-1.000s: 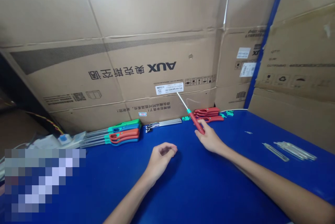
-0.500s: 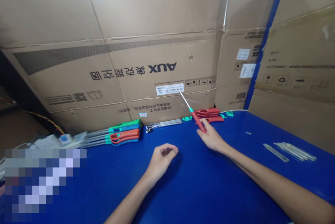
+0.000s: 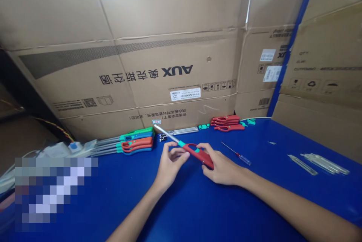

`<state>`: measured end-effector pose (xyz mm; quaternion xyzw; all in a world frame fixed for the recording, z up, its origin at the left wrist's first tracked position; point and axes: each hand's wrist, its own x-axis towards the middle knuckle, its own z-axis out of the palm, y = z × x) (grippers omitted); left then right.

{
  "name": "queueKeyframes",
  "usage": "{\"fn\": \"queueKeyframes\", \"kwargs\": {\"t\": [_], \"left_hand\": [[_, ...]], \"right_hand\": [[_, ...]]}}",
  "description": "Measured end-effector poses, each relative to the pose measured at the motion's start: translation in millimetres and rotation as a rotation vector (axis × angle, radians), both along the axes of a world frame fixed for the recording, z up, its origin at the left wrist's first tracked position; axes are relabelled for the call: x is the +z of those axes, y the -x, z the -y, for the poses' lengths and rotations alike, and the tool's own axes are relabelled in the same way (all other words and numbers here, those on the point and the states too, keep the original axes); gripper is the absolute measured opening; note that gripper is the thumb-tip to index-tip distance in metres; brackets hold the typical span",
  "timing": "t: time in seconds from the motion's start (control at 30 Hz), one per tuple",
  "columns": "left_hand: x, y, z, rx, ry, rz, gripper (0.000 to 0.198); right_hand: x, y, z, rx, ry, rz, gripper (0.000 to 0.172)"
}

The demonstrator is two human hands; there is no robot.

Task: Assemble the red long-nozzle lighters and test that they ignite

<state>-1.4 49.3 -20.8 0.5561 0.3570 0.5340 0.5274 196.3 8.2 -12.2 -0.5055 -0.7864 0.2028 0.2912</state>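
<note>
My right hand [image 3: 222, 164] is closed around the rear of the red handle of a long-nosed lighter [image 3: 200, 154], near its trigger opening. The lighter has a green collar and a silver tube slanting up to the left. My left hand [image 3: 171, 163] is curled at the collar, thumb and index finger against the lighter's front. Just right of my right hand, a screwdriver [image 3: 240, 156] with a clear handle lies on the blue table [image 3: 181, 212].
Several assembled lighters [image 3: 137, 142] lie at the back left. Along the cardboard wall [image 3: 141, 12] are metal tubes [image 3: 185, 130], green collars [image 3: 204, 126], red handles [image 3: 226, 121] and green small parts [image 3: 250, 121]. Clear slim tubes [image 3: 325, 163] lie on the right.
My right hand has brought the lighter left and down, and its tube now leans further left. My left hand has risen to meet its front. The screwdriver now shows.
</note>
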Motion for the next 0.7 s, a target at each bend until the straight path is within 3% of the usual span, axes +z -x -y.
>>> {"fn": "queueKeyframes", "kwargs": {"t": [0.13,0.23,0.3,0.4,0.43,0.57,0.7], "left_hand": [[5.9,-1,-3,-0.047,0.148,0.114,0.052],[10.6,1,-5,-0.001,0.204,0.196,0.052],[13.5,4,-8,0.059,0.227,0.24,0.05],[17.5,11,-13,0.125,0.263,0.244,0.044],[18.7,14,-14,0.143,0.278,0.229,0.042],[22.0,20,-15,0.207,0.324,0.16,0.04],[22.0,21,-15,0.207,0.321,0.162,0.04]], "right_hand": [[0.4,0,1,0.028,0.006,-0.002,0.064],[1.0,-4,-3,0.018,-0.002,-0.049,0.069],[2.2,-7,-5,0.0,-0.015,-0.102,0.056],[3.4,-9,-10,-0.027,-0.005,-0.218,0.023],[3.1,-10,-11,-0.035,0.012,-0.272,0.02],[-1.9,-11,-21,-0.02,0.187,-0.521,0.043],[-5.4,-13,-27,0.076,0.394,-0.675,0.049]]}}
